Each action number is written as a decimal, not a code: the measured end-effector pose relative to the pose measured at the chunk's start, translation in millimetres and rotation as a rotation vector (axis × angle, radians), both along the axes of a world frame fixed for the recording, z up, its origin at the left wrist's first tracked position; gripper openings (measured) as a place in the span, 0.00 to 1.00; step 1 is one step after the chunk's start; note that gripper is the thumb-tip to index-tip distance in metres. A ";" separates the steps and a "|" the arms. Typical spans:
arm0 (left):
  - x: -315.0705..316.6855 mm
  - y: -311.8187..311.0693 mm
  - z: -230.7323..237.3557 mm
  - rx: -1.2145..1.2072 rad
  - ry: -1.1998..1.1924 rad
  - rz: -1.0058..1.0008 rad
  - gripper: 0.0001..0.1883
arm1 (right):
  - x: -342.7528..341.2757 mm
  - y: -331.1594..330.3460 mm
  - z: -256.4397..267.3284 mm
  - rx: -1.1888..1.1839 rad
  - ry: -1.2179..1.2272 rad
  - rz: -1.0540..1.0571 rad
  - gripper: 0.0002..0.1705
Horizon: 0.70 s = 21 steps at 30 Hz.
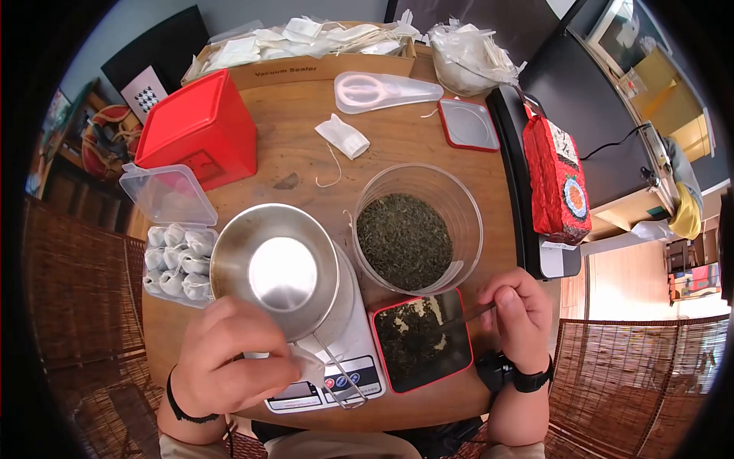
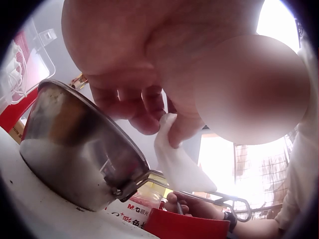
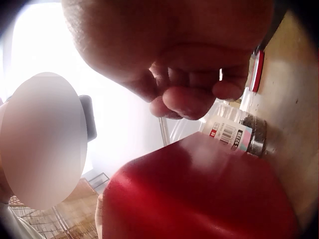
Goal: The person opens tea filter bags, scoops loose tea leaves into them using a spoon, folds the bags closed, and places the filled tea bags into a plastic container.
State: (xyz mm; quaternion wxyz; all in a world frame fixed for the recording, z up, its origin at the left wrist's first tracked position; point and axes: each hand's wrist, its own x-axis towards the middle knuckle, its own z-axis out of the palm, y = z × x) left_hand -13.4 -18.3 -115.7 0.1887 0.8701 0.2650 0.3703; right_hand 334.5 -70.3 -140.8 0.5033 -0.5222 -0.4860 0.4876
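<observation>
My left hand (image 1: 237, 363) pinches the top of a white tea bag (image 2: 179, 162) between thumb and fingertips. The bag hangs beside the long wire handle (image 2: 199, 194) of a steel pan (image 1: 222, 256), over the white kitchen scale (image 1: 348, 306) that the pan stands on. My right hand (image 1: 520, 317) holds a slim spoon-like utensil (image 1: 478, 310) by its handle. Its far end reaches over a red-rimmed tin (image 1: 468, 348) of dark tea leaves and pale bits. Behind the tin, a clear round tub (image 1: 478, 222) holds more dried leaves (image 1: 405, 237).
Several filled tea bags (image 1: 177, 260) fill a clear lidded box at left, near a red canister (image 1: 202, 130). Farther back are a flat tea bag (image 1: 342, 136), sheathed scissors (image 1: 390, 92), a tin lid (image 1: 468, 126) and a carton (image 1: 306, 70) of bags. A red foil pack (image 1: 554, 183) lies at right.
</observation>
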 end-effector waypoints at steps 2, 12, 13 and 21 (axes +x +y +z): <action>-0.9 4.1 6.8 -0.034 0.043 -0.095 0.10 | 0.7 2.2 0.2 0.010 0.044 0.000 0.12; -0.4 2.1 6.8 -0.042 0.051 -0.073 0.08 | 5.3 7.9 -5.0 0.035 0.150 -0.027 0.13; 0.8 1.8 6.9 -0.043 0.044 -0.066 0.08 | 6.0 7.7 -5.5 0.050 0.141 -0.052 0.14; 8.7 0.0 9.2 -0.012 0.051 -0.032 0.11 | 5.3 6.4 -7.4 0.228 0.103 -0.203 0.15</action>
